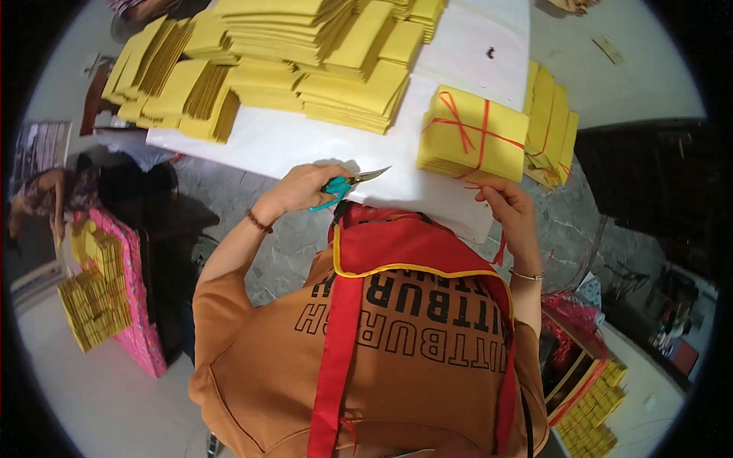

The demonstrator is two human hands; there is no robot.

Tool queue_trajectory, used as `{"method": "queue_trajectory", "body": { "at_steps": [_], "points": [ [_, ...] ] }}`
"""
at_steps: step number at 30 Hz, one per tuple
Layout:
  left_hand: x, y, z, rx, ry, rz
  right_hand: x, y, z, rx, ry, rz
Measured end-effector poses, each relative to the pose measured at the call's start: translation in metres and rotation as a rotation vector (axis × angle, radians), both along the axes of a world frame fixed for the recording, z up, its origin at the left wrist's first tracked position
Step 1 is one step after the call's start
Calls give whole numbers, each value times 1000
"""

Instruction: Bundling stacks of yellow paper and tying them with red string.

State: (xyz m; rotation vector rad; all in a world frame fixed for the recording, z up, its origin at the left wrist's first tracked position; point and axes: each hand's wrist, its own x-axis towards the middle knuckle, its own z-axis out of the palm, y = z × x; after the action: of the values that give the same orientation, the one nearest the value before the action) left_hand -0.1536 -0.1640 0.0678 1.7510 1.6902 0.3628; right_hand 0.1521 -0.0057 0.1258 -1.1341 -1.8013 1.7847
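My left hand [311,187] is closed on a pair of scissors [337,187] with teal handles, the metal blades pointing right over the table's near edge. In front of my right hand lies a tied stack of yellow paper [504,122], which looks like envelopes. Red string [484,126] crosses its top and is knotted there, with loose ends. Just off the stack's near edge, my right hand [511,212] pinches a short end of red string [473,186] between thumb and finger.
Several untied yellow paper stacks [351,95] cover the far left of the white table [259,141]. More tied bundles [551,122] sit beyond its right edge. A pink-covered surface [141,305] with yellow bundles stands at left, near another person [57,195]. More bundles [592,412] lie lower right.
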Motion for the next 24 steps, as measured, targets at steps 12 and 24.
{"method": "queue_trajectory", "body": {
  "at_steps": [12, 24],
  "points": [
    [-29, 13, -49, 397, 529, -154, -68, -18, -1, -9, 61, 163],
    [-26, 13, -60, 470, 382, -87, -104, -31, -11, -94, 131, 264]
  ]
}}
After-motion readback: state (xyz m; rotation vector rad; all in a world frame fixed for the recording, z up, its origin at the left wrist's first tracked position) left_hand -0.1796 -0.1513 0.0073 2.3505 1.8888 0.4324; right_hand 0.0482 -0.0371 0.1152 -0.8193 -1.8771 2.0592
